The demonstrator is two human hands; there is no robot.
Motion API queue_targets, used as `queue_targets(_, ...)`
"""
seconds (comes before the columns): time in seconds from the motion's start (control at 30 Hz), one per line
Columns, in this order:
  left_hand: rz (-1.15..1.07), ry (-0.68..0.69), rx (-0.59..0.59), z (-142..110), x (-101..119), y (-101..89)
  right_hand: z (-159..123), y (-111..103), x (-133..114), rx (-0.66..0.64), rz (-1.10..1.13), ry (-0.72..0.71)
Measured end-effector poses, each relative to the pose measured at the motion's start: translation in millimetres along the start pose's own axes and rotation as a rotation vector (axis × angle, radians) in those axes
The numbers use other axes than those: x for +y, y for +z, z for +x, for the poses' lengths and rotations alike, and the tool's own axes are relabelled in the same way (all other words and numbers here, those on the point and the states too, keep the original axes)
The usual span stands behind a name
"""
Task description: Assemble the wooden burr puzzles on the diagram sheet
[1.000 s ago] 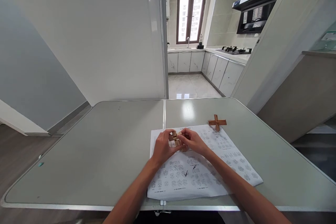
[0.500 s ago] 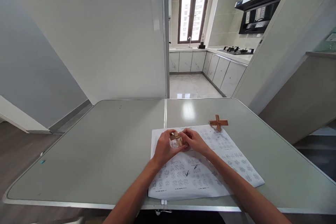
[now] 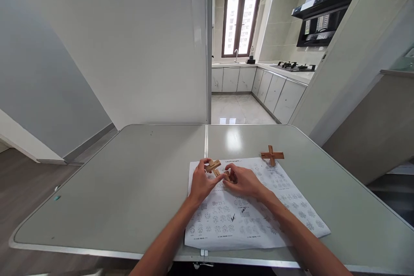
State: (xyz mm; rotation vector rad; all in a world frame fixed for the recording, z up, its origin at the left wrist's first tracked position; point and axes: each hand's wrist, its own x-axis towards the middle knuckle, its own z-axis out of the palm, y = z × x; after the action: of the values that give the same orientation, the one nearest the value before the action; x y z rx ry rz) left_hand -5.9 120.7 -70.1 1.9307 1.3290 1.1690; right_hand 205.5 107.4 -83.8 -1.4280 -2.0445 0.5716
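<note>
My left hand [image 3: 201, 182] is closed on light-brown notched wooden puzzle pieces [image 3: 212, 165], gripped between thumb and fingers. Close on its right, my right hand [image 3: 241, 180] pinches another small wooden puzzle piece [image 3: 228, 176], partly hidden by the fingers. The two hands hold their pieces just apart, above a large white printed sheet [image 3: 223, 235] covered in small diagrams. At the sheet's far right corner lies a darker, reddish-brown wooden cross [image 3: 272, 155] made of crossed pieces.
The grey-green folding table [image 3: 129, 189] has a metal rim and a centre seam. A small teal bit [image 3: 57, 197] lies near its left edge. Beyond the table, a doorway opens onto a kitchen with white cabinets [image 3: 230, 79] and a gas stove [image 3: 295, 66].
The wooden pieces, earlier held together between both hands, are now parted. My right hand has drawn slightly right with one piece. The view has shifted a little.
</note>
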Motion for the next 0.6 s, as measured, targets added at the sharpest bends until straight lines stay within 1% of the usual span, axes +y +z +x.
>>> queue_targets(0.07,0.021,0.004,0.009,-0.1,-2.5,0.2,-1.0,-0.1,-1.9,-0.025,-0.033,-0.024)
queue_targets(0.17,0.031,-0.004,0.021,-0.2,-3.7,0.2,-1.1,-1.5,-3.7,0.016,-0.016,-0.052)
queue_targets(0.23,0.017,-0.008,0.03,-0.2,-2.1,0.0,0.1,-3.9,-3.7,0.075,0.081,-0.046)
queue_targets(0.33,-0.061,-0.029,0.035,0.2,2.3,-0.6,3.1,-9.2,-2.8,0.137,0.287,-0.017)
queue_targets(0.47,-0.174,-0.103,0.027,1.2,7.7,-2.5,6.9,-15.8,-2.7,0.111,0.546,0.004)
queue_targets(0.53,-0.179,-0.108,0.032,1.2,9.7,-3.3,7.7,-17.5,-3.9,0.09,0.658,0.013)
queue_targets(0.6,-0.18,-0.092,0.029,0.7,11.5,-3.4,7.6,-18.6,-5.5,0.083,0.712,0.02)
